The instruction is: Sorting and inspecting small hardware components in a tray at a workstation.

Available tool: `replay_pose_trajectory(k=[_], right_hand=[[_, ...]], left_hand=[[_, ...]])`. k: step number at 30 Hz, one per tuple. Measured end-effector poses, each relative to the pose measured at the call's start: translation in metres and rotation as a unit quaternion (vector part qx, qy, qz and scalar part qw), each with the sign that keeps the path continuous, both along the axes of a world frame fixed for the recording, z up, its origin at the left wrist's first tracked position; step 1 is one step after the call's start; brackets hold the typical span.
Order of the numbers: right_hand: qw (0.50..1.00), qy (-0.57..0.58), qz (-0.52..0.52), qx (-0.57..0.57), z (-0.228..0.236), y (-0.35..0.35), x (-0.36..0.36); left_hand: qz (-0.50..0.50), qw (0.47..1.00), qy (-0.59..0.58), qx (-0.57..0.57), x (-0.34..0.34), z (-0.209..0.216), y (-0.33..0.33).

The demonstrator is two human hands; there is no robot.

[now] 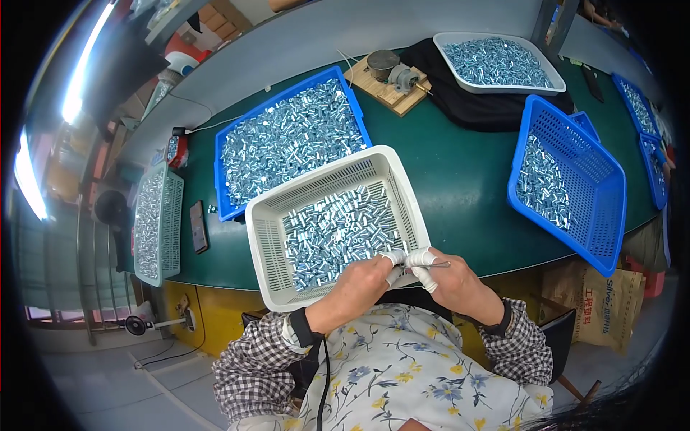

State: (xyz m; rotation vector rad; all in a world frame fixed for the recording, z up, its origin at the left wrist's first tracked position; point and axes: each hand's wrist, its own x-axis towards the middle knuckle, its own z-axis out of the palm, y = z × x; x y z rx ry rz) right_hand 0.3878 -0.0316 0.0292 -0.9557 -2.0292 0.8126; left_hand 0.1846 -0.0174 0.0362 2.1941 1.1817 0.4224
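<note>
White finger wraps (pixel 422 256) on the left hand (pixel 363 282) and right hand (pixel 458 285), black cuffs (pixel 496 322), black-and-white gingham sleeves (pixel 248 359) and a white garment (pixel 402 359) strewn with blue and yellow flowers reach my feed from the near edge of a dark green table (pixel 460 187). There I see a cream basket (pixel 407 190) of bluish-silver metal pieces (pixel 341 230), a bright blue tray (pixel 356 108) behind it. By the left edge, a pale green basket (pixel 173 223); toward the far right corner, a white tray (pixel 514 89) and black cloth (pixel 460 108); near right, a blue perforated basket (pixel 593 187).

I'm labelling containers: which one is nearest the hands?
The white slotted basket, front centre: the left hand and right hand meet at its near right corner; others lie farther.
</note>
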Motion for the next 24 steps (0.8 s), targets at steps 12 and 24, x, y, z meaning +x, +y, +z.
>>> replay_pose_trajectory(k=[12,24], right_hand=[[0.998,-0.004,0.018,0.065,0.004,0.001,0.000],[0.962,0.019,-0.257,-0.093,-0.013,0.044,0.039]], left_hand=[[-0.024,0.999,0.011,0.020,0.001,0.011,0.003],[0.030,0.997,-0.057,0.033,0.003,0.019,0.014]])
